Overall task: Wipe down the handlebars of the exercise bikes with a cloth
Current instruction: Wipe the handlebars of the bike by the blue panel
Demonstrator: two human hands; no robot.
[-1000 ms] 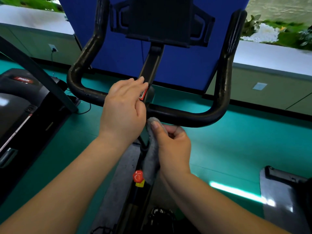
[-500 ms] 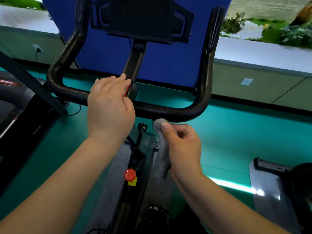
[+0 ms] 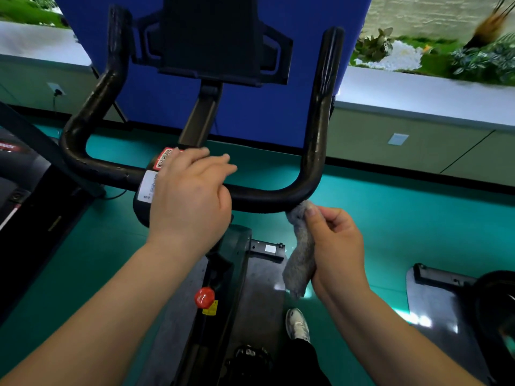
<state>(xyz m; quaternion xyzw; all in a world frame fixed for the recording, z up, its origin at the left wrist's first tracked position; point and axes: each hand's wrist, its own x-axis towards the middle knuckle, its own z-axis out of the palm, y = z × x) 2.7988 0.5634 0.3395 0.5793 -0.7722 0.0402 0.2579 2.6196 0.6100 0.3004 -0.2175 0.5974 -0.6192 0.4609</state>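
A black U-shaped handlebar (image 3: 316, 140) of an exercise bike fills the middle of the view, with a tablet holder (image 3: 211, 37) above its stem. My left hand (image 3: 192, 196) rests on top of the crossbar near the stem, fingers loosely curled over it beside white and red stickers. My right hand (image 3: 334, 246) pinches a grey cloth (image 3: 299, 254) and presses its upper end against the underside of the crossbar at the right bend. The rest of the cloth hangs down.
The bike frame (image 3: 223, 274) with a red knob (image 3: 204, 298) runs down between my arms. A treadmill (image 3: 25, 190) stands at the left, another machine's base (image 3: 446, 296) at the right. A blue panel (image 3: 250, 107) and a low ledge with plants (image 3: 432, 90) lie behind.
My right hand has slid the cloth to the right along the underside of the crossbar, from near the stem to the right bend. My left hand stayed on the bar's centre.
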